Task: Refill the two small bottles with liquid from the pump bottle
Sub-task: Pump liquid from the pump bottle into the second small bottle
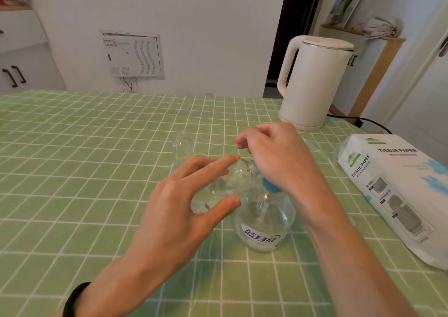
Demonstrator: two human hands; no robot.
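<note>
Since the small bottle [225, 183] is clear and thin-walled (plastic or glass, cannot tell), it likely weighs next to nothing. The wall looks slick, and any soap on it would make it slicker. Left hand [179, 207] holds it tilted above the counter [72, 171], thumb below and fingers curved over the top, mouth toward the blue pump collar [271, 187]. Best hold, by my reckoning, is round the body as now, not at the neck, so the opening is free under the spout. The spout itself is hidden by the right hand [274, 156].

Right hand sits atop the pump bottle [264, 227], fingers curled down over the pump head, thumb and forefinger tips close together. Pump bottle stands upright on the counter, just right of the small one: clear, round-shouldered, blue-lettered label. Liquel level is hard to read; if low, it is light and apt to skid under an off-centre press. Press straight down.

Second small bottle [181, 147] stands upright farther back, apart from both hands, and looks easy to knock over.

Counter wears a green checked cloth. White kettle [312, 83] back right, tissue paper pack [397, 190] at the right edge.
</note>
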